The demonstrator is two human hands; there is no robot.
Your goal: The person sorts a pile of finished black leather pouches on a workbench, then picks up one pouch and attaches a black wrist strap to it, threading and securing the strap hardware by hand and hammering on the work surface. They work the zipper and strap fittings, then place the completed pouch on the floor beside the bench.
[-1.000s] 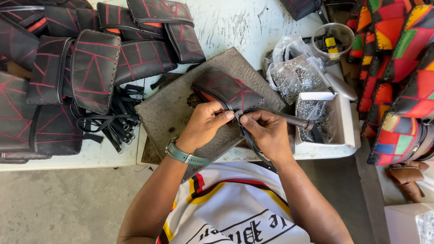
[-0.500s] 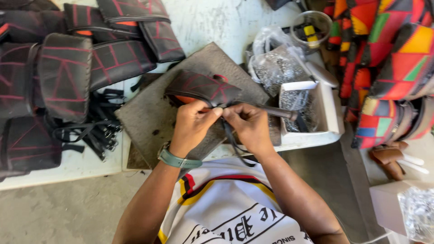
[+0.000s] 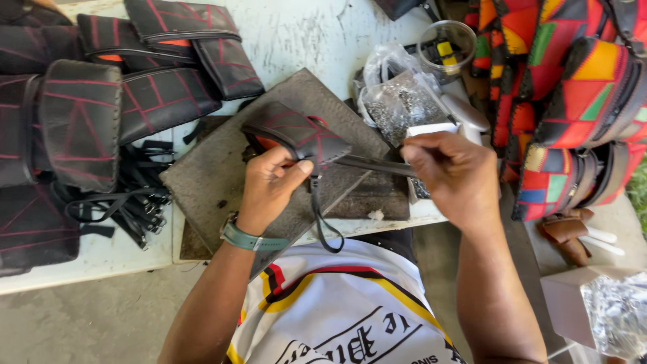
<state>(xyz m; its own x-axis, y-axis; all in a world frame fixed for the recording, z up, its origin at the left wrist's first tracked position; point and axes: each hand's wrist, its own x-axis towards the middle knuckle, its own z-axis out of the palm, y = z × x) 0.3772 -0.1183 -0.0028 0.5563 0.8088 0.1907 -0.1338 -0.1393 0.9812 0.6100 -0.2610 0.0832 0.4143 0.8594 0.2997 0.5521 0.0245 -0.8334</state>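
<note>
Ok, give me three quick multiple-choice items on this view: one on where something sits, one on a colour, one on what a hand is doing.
1. Where does the small black pouch lie?
A. On the grey board
B. On the floor
C. Inside the round clear tub

2. What colour is the stitching on the pouch?
A. White
B. Red
C. Yellow

3. What is the right hand doing?
A. Resting flat and empty
B. Pinching a dark strap that runs from the pouch
C. Holding the tub

Answers:
1. A, the pouch rests on the grey board under the left hand.
2. B, red lines cross its black surface.
3. B, the fingers close on the strap's end, pulled out to the side.
</note>
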